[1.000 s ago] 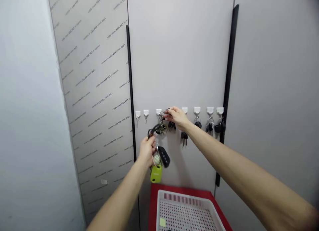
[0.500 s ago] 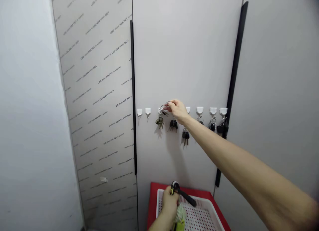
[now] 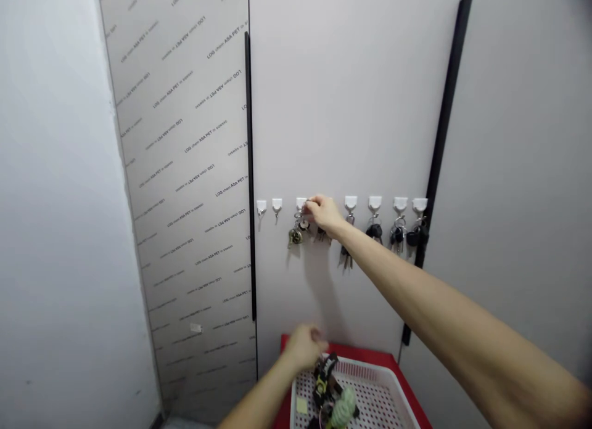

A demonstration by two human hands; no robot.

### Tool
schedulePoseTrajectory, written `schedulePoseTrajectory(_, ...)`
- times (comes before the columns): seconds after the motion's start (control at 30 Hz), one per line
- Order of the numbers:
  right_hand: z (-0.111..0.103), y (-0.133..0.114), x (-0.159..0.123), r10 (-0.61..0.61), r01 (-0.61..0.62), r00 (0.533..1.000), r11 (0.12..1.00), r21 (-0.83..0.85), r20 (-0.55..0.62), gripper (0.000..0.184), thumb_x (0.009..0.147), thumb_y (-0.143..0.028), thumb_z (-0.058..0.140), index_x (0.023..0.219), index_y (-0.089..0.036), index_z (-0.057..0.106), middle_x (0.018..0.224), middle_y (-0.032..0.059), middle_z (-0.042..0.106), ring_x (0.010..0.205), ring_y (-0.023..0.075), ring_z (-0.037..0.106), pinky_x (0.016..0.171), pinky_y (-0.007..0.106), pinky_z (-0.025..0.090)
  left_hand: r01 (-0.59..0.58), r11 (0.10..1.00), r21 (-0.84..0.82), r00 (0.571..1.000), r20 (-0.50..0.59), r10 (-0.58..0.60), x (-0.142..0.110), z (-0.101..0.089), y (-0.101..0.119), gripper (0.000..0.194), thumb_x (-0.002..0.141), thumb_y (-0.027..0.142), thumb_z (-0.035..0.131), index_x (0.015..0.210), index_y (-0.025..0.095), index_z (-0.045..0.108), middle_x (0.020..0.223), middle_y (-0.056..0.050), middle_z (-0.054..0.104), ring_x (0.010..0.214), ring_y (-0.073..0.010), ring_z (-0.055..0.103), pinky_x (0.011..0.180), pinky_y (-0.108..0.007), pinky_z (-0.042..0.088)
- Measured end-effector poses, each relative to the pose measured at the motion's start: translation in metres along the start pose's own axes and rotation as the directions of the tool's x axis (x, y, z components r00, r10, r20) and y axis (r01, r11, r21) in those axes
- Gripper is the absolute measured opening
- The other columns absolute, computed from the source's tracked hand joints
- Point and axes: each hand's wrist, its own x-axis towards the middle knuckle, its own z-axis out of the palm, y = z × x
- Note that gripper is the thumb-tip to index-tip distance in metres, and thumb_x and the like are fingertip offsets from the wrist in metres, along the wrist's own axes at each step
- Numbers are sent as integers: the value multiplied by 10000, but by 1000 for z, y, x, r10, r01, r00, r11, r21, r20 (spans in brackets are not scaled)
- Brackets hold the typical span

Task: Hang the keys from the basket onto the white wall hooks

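Note:
My right hand (image 3: 324, 213) is at the row of wall hooks, thumb and fingers pinched on the ring of a bunch of keys (image 3: 296, 235). This bunch hangs just below the third white hook (image 3: 301, 202) from the left; whether the ring is on the hook is hidden by my fingers. Low in view, my left hand (image 3: 303, 347) hovers over the basket's far left edge, its curled fingers blurred. Right under it is a cluster of black and yellow pieces (image 3: 321, 386) with a pale green ruffled piece (image 3: 344, 408). I cannot tell whether my fingers still hold that cluster.
More key bunches (image 3: 374, 231) hang from hooks to the right. Two hooks (image 3: 277, 204) at the left carry no keys. A white perforated basket (image 3: 398, 386) sits on a red surface (image 3: 361, 353). Long black handles (image 3: 251, 176) run along the panel's sides.
My left hand has risen slightly left, while the black and yellow cluster now sits lower, beneath its fingers. My right hand has lowered slightly at the third hook. The view has shifted a little.

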Motion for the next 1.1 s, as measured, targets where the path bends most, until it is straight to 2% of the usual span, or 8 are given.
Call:
schedulePoseTrajectory(0.13,3,8,-6,-40,39,999,990,-138,-5,95,606,-223,412,604,-152,475,625,-3,529,579,78,475,507,182,382,-316,945,79,822,-474,314,25,-48,85,323,570,217,504,881,142,466,863,-73,525,727,-120,480,655,-227,349)
schedulePoseTrajectory(0.23,5,4,-8,-41,36,999,990,-134,-33,106,608,-229,406,592,-152,477,621,-1,532,589,82,477,526,187,383,-415,894,168,740,-509,439,42,-63,138,477,512,270,564,954,154,429,929,-80,504,812,-147,465,685,-241,343)
schedulePoseTrajectory(0.5,-12,-9,-11,-100,109,984,992,-56,150,231,674,-244,351,847,-164,482,772,29,562,657,89,503,633,234,387,-419,902,-99,886,-262,383,56,-60,185,112,585,201,462,503,126,474,425,23,454,420,-66,417,434,-179,307)
schedulePoseTrajectory(0.67,-15,0,-6,-222,295,942,905,-307,252,446,636,-61,329,1068,-166,366,920,53,544,740,103,496,729,248,351,-285,911,-298,958,-116,262,44,-73,198,72,562,144,455,498,112,459,390,30,439,353,-50,386,381,-169,274)
schedulePoseTrajectory(0.8,-11,12,-14,-204,339,930,799,-497,306,482,633,-59,339,1104,-163,339,781,47,583,670,126,509,677,250,366,-224,893,-390,974,-130,187,38,-79,226,120,588,184,421,483,125,423,360,32,420,324,-57,376,367,-178,283)
schedulePoseTrajectory(0.9,-14,18,-23,-224,383,913,755,-532,340,453,635,-87,360,1079,-180,368,738,27,582,631,119,509,641,234,373,-349,889,-297,925,-260,277,35,-84,246,140,594,186,411,464,135,393,330,48,375,296,-43,336,351,-170,265)
schedulePoseTrajectory(1.0,-29,17,-25,-320,359,932,757,-545,170,361,655,-109,333,996,-168,433,790,30,564,633,97,499,636,214,372,-441,895,-72,874,-261,410,29,-79,235,162,596,194,422,450,136,386,322,56,345,288,-33,305,330,-161,226)
schedulePoseTrajectory(1.1,-47,15,-25,-345,268,939,743,-614,-8,286,665,-198,366,930,-161,467,785,38,552,641,103,494,635,223,366,-392,919,48,916,-68,395,20,-54,186,160,621,198,404,474,137,390,340,65,326,291,-25,292,334,-151,224)
